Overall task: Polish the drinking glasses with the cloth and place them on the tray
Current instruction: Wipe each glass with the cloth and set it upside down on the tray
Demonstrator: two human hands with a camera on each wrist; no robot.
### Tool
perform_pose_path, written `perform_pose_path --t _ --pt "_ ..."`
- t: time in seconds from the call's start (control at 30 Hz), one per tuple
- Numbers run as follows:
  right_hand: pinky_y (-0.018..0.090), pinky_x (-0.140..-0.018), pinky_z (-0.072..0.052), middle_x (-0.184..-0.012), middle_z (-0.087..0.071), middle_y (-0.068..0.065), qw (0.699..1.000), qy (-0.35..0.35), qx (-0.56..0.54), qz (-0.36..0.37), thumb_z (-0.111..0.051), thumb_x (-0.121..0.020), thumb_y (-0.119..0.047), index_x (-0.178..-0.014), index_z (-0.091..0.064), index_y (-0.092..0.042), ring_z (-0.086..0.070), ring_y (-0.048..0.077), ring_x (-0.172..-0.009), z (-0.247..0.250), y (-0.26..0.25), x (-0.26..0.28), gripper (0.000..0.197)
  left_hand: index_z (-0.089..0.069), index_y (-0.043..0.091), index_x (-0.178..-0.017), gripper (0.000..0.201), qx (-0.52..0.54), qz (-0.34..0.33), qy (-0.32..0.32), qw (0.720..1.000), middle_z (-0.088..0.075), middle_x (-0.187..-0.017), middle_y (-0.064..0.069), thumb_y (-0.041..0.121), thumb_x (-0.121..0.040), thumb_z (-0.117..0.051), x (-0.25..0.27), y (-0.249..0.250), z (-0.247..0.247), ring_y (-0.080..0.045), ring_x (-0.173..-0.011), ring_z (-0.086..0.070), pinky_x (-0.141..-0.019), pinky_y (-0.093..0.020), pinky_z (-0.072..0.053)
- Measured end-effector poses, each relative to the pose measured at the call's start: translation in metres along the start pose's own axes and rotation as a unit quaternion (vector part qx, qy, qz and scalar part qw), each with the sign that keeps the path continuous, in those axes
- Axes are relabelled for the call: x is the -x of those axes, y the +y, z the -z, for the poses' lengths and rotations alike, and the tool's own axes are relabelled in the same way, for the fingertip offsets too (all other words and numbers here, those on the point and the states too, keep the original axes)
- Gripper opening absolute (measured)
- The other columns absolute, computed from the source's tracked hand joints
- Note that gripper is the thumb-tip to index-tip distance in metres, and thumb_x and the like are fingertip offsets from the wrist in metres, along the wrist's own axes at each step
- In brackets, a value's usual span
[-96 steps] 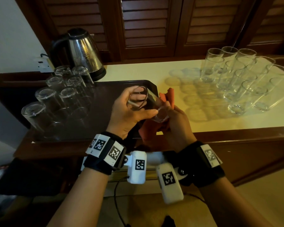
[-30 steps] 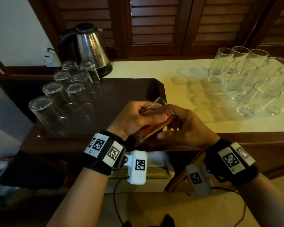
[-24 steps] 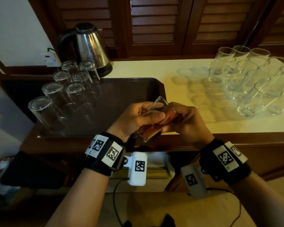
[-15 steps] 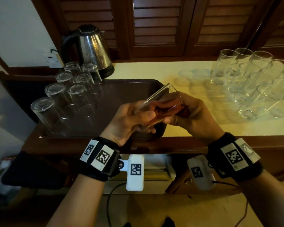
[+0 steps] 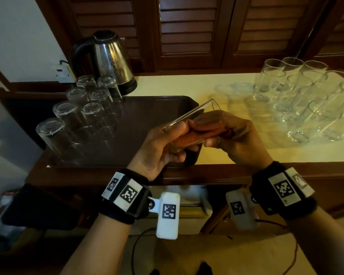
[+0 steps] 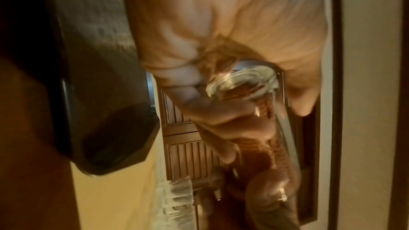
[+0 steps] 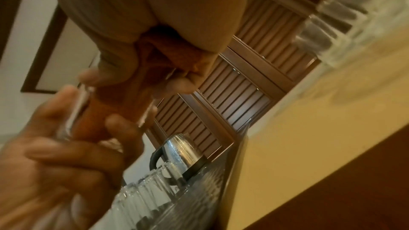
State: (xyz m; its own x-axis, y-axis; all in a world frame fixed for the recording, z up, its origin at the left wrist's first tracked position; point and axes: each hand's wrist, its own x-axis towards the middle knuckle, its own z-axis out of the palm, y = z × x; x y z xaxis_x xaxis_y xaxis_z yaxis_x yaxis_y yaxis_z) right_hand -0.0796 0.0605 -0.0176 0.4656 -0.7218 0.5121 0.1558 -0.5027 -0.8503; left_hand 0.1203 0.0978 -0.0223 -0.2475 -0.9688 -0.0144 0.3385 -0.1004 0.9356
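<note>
My left hand (image 5: 165,147) grips a clear drinking glass (image 5: 193,114) by its base end. The glass is tilted, its mouth pointing up and to the right, above the tray's near right corner. An orange cloth (image 5: 201,132) is stuffed inside the glass, and my right hand (image 5: 238,139) pinches the cloth at the mouth. In the left wrist view the thick glass base (image 6: 243,83) sits against my fingers, with cloth (image 6: 254,156) showing through the wall. The right wrist view shows the cloth (image 7: 168,53) bunched in my right fingers. Several glasses (image 5: 83,116) stand upside down on the dark tray (image 5: 151,116).
Several upright glasses (image 5: 306,100) crowd the cream counter at the right. A steel kettle (image 5: 111,60) stands behind the tray, next to a wall socket (image 5: 65,72). Dark louvred doors (image 5: 191,32) close the back. The counter's wooden front edge (image 5: 207,171) runs below my hands.
The cloth, earlier beneath the glass, now lies inside it. Both hands have risen slightly, and the glass has tilted mouth-up to the right while the right hand works the cloth.
</note>
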Motion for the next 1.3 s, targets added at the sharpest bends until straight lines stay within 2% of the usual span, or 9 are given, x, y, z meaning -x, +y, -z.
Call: perform_pose_path --t 0.13,0.27,0.47,0.57,0.67,0.9,1.0,1.13,1.3 --pt "0.008 -0.054 -0.044 -0.078 -0.071 -0.016 0.996 0.011 -0.039 -0.085 -0.065 -0.080 0.021 -0.121 -0.057 0.000 -0.060 -0.003 -0.060 -0.004 0.003 0.004 0.047 -0.067 0.023 -0.116 0.048 -0.170 -0.150 0.048 0.973 -0.074 -0.094 -0.004 0.036 -0.072 -0.078 0.002 0.003 0.003 -0.017 -0.067 -0.067 -0.056 -0.020 -0.052" --pt "0.019 -0.043 -0.030 -0.060 -0.060 -0.007 0.981 0.068 -0.079 -0.166 -0.072 -0.070 -0.001 -0.092 -0.070 -0.017 -0.039 0.009 -0.048 -0.006 0.008 0.010 0.028 -0.058 0.035 -0.127 0.064 -0.327 -0.239 0.044 0.913 -0.068 -0.114 0.023 0.038 -0.068 -0.083 0.003 -0.003 0.006 -0.005 -0.105 -0.068 -0.086 -0.023 -0.056" --pt "0.015 -0.063 -0.052 -0.087 -0.074 -0.012 0.995 0.050 -0.037 -0.076 -0.069 -0.069 0.018 -0.094 -0.071 -0.009 -0.069 0.002 -0.077 -0.010 0.005 0.004 0.037 -0.065 0.014 -0.113 0.056 -0.005 0.038 0.042 0.998 -0.074 -0.089 -0.008 0.039 -0.065 -0.081 0.002 0.002 -0.005 -0.035 -0.088 -0.057 -0.048 -0.019 -0.045" --pt "0.013 -0.050 -0.045 -0.074 -0.070 -0.005 0.993 0.037 -0.033 -0.109 -0.070 -0.078 0.017 -0.106 -0.066 -0.005 -0.059 0.000 -0.055 -0.011 0.001 0.002 0.036 -0.067 0.019 -0.114 0.049 -0.155 -0.095 0.059 0.982 -0.074 -0.091 0.000 0.028 -0.069 -0.085 0.002 0.005 0.002 -0.023 -0.077 -0.066 -0.055 -0.019 -0.050" --pt "0.018 -0.041 -0.032 -0.061 -0.058 -0.004 0.981 0.062 -0.070 -0.169 -0.080 -0.077 -0.009 -0.096 -0.066 -0.014 -0.039 0.005 -0.042 -0.013 0.002 0.006 0.025 -0.058 0.025 -0.126 0.070 -0.382 -0.256 0.061 0.886 -0.067 -0.113 0.013 0.030 -0.065 -0.091 0.000 0.000 0.012 -0.003 -0.100 -0.068 -0.082 -0.017 -0.054" --pt "0.013 -0.057 -0.048 -0.084 -0.072 -0.011 0.996 0.037 0.020 -0.081 -0.069 -0.075 0.018 -0.104 -0.065 -0.003 -0.065 0.000 -0.069 -0.012 0.005 -0.001 0.037 -0.064 0.013 -0.109 0.037 0.011 0.065 0.052 0.996 -0.071 -0.081 -0.008 0.033 -0.078 -0.072 0.000 0.001 0.000 -0.015 -0.063 -0.059 -0.043 -0.015 -0.041" --pt "0.018 -0.046 -0.046 -0.077 -0.070 -0.011 0.990 0.048 0.051 -0.121 -0.074 -0.078 0.005 -0.096 -0.065 -0.015 -0.060 0.002 -0.058 -0.014 0.008 0.000 0.029 -0.065 0.016 -0.106 0.042 -0.111 -0.048 0.101 0.988 -0.071 -0.078 0.003 0.034 -0.072 -0.082 -0.002 0.000 0.004 -0.014 -0.062 -0.061 -0.045 -0.017 -0.044" --pt "0.019 -0.040 -0.037 -0.063 -0.061 -0.010 0.977 0.065 -0.054 -0.195 -0.080 -0.075 -0.012 -0.092 -0.068 -0.026 -0.046 0.006 -0.046 -0.012 0.009 0.006 0.025 -0.058 0.023 -0.123 0.069 -0.391 -0.250 0.076 0.883 -0.066 -0.108 0.015 0.037 -0.064 -0.089 -0.004 -0.004 0.013 0.001 -0.098 -0.067 -0.080 -0.015 -0.054" --pt "0.017 -0.058 -0.051 -0.086 -0.069 0.001 0.995 0.054 0.024 -0.080 -0.069 -0.072 0.011 -0.102 -0.068 -0.008 -0.064 0.003 -0.071 -0.009 0.007 0.001 0.036 -0.064 0.021 -0.109 0.062 -0.092 -0.033 0.026 0.995 -0.071 -0.091 0.004 0.043 -0.056 -0.090 -0.009 -0.003 0.007 -0.014 -0.059 -0.058 -0.046 -0.021 -0.044"
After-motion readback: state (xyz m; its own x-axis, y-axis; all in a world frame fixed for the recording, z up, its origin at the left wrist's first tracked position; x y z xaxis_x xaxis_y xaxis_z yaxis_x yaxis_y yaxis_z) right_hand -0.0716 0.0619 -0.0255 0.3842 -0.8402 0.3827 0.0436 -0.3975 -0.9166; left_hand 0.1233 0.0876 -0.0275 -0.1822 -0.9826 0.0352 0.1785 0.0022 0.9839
